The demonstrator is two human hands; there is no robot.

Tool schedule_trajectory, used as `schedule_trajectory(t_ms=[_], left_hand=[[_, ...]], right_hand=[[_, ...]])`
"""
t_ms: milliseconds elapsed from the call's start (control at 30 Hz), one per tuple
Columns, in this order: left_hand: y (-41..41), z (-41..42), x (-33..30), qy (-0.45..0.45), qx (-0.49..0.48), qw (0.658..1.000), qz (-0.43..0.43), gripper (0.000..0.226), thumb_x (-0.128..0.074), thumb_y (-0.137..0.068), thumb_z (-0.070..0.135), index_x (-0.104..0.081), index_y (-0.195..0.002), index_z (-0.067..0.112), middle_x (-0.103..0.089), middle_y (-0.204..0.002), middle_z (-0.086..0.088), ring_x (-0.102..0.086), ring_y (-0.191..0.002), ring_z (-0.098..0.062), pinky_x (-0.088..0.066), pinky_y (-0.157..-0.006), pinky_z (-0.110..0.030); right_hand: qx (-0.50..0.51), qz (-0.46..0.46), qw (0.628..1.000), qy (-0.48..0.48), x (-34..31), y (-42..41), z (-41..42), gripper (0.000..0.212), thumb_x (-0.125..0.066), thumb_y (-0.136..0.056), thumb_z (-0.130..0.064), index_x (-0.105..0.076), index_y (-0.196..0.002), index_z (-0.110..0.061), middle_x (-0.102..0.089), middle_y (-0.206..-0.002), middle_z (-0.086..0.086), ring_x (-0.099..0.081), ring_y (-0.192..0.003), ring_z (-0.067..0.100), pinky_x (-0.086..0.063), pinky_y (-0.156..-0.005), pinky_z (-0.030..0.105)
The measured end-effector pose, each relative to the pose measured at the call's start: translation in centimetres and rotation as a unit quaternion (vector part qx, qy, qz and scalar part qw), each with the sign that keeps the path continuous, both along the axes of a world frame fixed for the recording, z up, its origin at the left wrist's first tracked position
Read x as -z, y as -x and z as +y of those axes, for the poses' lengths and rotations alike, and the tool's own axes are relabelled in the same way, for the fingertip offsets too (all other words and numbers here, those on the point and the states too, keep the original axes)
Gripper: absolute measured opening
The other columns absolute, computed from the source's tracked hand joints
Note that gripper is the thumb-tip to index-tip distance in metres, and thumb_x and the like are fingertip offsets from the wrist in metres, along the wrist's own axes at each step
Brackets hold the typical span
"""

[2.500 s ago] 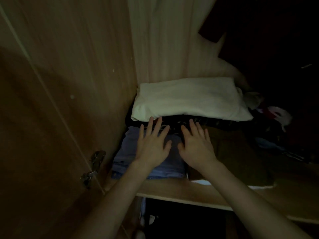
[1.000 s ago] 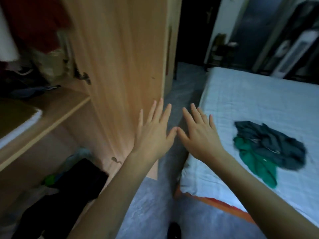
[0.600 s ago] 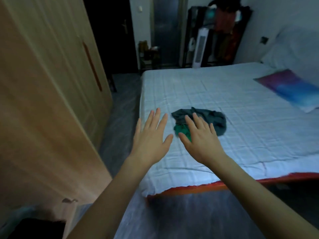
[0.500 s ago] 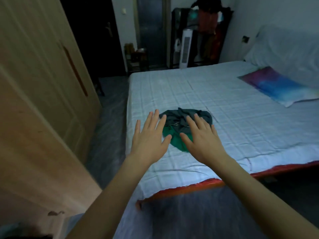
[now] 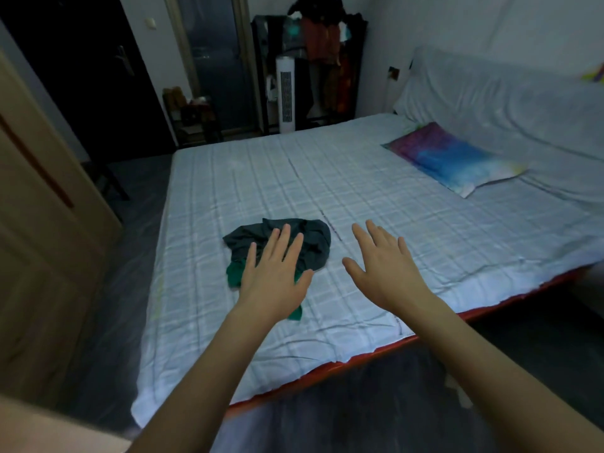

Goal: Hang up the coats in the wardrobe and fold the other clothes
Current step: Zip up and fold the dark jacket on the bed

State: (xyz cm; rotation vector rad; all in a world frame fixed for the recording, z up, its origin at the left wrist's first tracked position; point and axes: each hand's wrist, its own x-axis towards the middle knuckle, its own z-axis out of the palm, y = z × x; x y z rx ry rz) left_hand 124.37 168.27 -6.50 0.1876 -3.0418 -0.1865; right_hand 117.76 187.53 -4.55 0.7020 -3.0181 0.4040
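Both arms are stretched forward, palms down.
The left hand (image 5: 274, 276) and right hand (image 5: 382, 273) are held flat with fingers spread, side by side.

I am standing in a dim bedroom at home. In front of me a wide bed (image 5: 359, 197) wears a pale checked sheet, with a colourful pillow (image 5: 454, 158) at its head end by the wall. On my left is a wooden wardrobe door (image 5: 49, 223). Across the room I see a dark door (image 5: 98, 76), a white tower fan (image 5: 286, 93), and a rack hung with clothes (image 5: 323, 44).
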Motion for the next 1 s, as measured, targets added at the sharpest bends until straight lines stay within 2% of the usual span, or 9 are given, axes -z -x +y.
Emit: schedule_trajectory(t_ms=[233,533,733,1000], left_hand=[[5.3,-2.5,1.5,0.002,-0.048,0.998,-0.032,0.069,-0.025,-0.100,0.055,0.007,-0.155,0.028,0.021,-0.161,0.004,0.017,-0.148,-0.013,0.009,-0.119,-0.045],[14.9,-8.4,6.0,-0.022,-0.109,0.992,-0.066,0.069,-0.026,-0.100,0.054,0.004,-0.156,0.026,0.018,-0.162,0.003,0.014,-0.149,-0.014,0.009,-0.118,-0.044],[23.0,-11.0,9.1,-0.033,-0.103,0.990,-0.093,0.069,-0.027,-0.100,0.053,0.004,-0.156,0.025,0.017,-0.162,0.001,0.014,-0.149,-0.015,0.004,-0.121,-0.048],[29.8,-12.3,14.3,-0.049,-0.089,0.981,-0.166,0.069,-0.026,-0.100,0.052,0.003,-0.156,0.024,0.015,-0.162,0.001,0.015,-0.149,-0.015,0.003,-0.121,-0.048]], right_hand=[[-0.034,-0.028,0.999,-0.005,2.5,7.1,-1.5,0.068,-0.035,-0.099,-0.049,-0.006,-0.155,-0.023,-0.003,-0.163,0.005,-0.006,-0.149,0.024,-0.005,-0.120,0.049],[-0.101,-0.054,0.993,-0.010,5.6,18.5,-8.8,0.067,-0.039,-0.098,-0.046,-0.010,-0.155,-0.023,-0.009,-0.162,0.005,-0.012,-0.148,0.023,-0.008,-0.120,0.048],[-0.125,-0.061,0.989,-0.046,9.0,26.6,-11.1,0.066,-0.041,-0.098,-0.044,-0.013,-0.154,-0.022,-0.011,-0.162,0.004,-0.014,-0.147,0.021,-0.011,-0.120,0.048],[-0.146,-0.097,0.983,-0.062,14.0,33.8,-13.6,0.066,-0.042,-0.098,-0.041,-0.014,-0.154,-0.021,-0.013,-0.161,0.003,-0.015,-0.147,0.020,-0.013,-0.120,0.043]])
